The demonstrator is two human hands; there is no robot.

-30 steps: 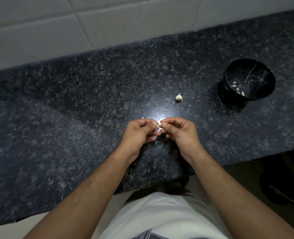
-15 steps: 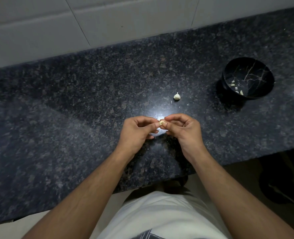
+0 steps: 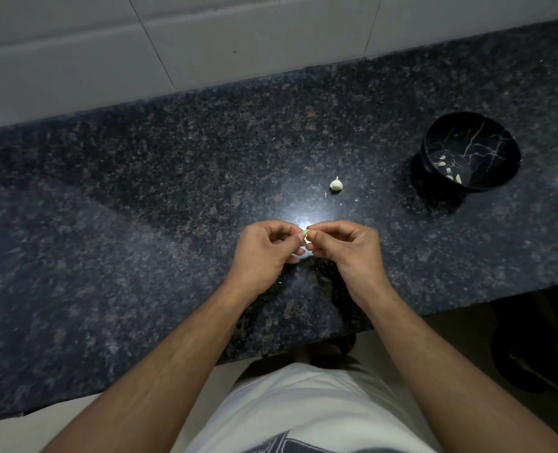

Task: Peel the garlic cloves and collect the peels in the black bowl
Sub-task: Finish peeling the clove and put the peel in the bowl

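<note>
A small pale garlic clove is pinched between the fingertips of both hands, just above the counter's middle. My left hand curls its thumb and fingers onto the clove from the left. My right hand pinches it from the right. Most of the clove is hidden by the fingertips. A small garlic piece lies on the counter beyond the hands. The black bowl, with gold veins, stands at the right and holds a few pale peel bits.
The dark speckled granite counter runs across the view, with a white tiled wall behind it. Its front edge is just below my wrists. A bright light glare sits on the stone by the hands.
Both hands have stayed together over the same spot. The fingertips have shifted slightly on the clove, and a little more of it shows between them.
</note>
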